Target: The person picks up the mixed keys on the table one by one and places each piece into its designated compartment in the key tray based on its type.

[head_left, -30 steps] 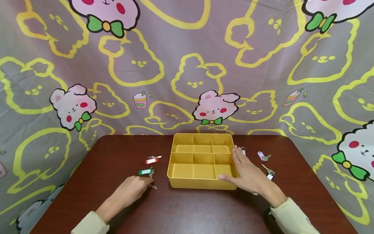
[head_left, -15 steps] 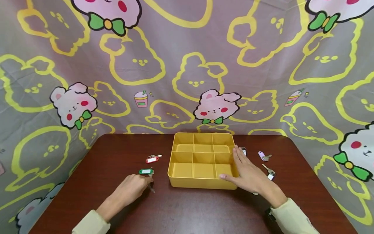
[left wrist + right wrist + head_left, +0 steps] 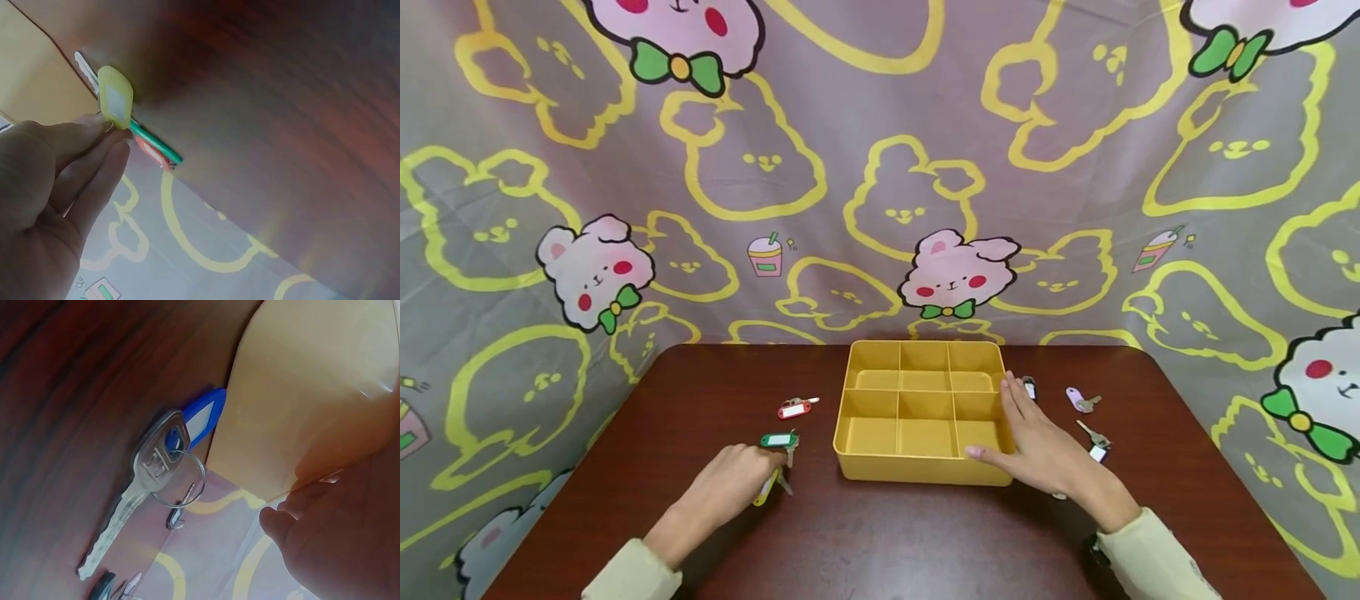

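Note:
My left hand (image 3: 730,483) pinches the ring of a key (image 3: 785,483) with a yellow key tag (image 3: 117,97) between thumb and fingers, left of the box. Just beyond it lies a key with a green tag (image 3: 778,440), and farther back one with a red tag (image 3: 794,410). The yellow six-compartment box (image 3: 925,469) stands mid-table, its compartments bare. My right hand (image 3: 1037,446) rests with straight fingers along the box's right side, thumb over the front rim. Below that hand, a key (image 3: 115,528) with a blue tag (image 3: 209,412) lies beside the box wall.
Right of the box lie a key with a lilac tag (image 3: 1075,398), a key with a dark, white-labelled tag (image 3: 1097,452) and a black tag (image 3: 1030,387) by the back corner. A patterned cloth (image 3: 820,167) hangs behind the brown table (image 3: 880,542).
The yellow tag, hidden by the left hand before, now shows below its fingers as the key in it turns. The right hand and box stay in place.

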Demonstrator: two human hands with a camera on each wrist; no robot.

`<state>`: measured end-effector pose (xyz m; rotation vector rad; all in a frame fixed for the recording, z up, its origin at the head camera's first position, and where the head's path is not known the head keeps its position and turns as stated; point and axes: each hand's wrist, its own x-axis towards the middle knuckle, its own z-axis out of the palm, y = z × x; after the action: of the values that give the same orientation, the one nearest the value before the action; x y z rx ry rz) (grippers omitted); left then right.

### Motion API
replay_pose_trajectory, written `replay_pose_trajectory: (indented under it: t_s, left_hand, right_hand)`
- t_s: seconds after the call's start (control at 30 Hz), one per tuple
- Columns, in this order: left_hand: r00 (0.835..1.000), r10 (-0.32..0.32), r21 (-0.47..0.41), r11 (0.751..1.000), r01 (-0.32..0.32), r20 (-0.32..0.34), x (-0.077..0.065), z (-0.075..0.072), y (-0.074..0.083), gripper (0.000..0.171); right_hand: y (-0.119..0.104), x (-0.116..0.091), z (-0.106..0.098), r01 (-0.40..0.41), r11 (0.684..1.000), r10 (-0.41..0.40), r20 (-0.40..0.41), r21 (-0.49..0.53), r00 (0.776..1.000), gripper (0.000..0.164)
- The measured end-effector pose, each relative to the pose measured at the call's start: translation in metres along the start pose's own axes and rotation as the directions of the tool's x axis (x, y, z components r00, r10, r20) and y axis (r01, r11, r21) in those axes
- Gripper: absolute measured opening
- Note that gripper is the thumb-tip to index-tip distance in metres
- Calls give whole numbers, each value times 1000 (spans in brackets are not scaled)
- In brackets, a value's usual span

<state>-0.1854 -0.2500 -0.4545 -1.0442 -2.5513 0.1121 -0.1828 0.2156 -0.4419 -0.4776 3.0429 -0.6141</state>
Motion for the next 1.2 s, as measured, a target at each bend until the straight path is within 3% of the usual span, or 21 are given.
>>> replay_pose_trajectory:
  t_s: [0.4,0.53,0.73,0.93,1.2]
  left_hand:
    - [996,61,190,981,-47,-70,1,-8,2,31]
    - [993,61,199,979,-40,-99,3,-12,1,31]
    - [993,48,150,988,-32,-104,6,-16,2,30]
    - [985,16,56,998,-6,-172,9,-14,1,24]
    - [983,-112,-127,987,94,-145,11,-13,-3,17]
  right_hand:
    - [2,1,2,-19,1000,19,19,19,1000,127]
    - [3,1,2,-18,1000,17,16,19,1000,126]
    - [2,1,2,-22,999,21,19,25,1000,126]
    - [1,-1,2,-17,1000,17,12,20,1000,125]
    - [1,0,2,-20,1000,20,8,22,1000,125]
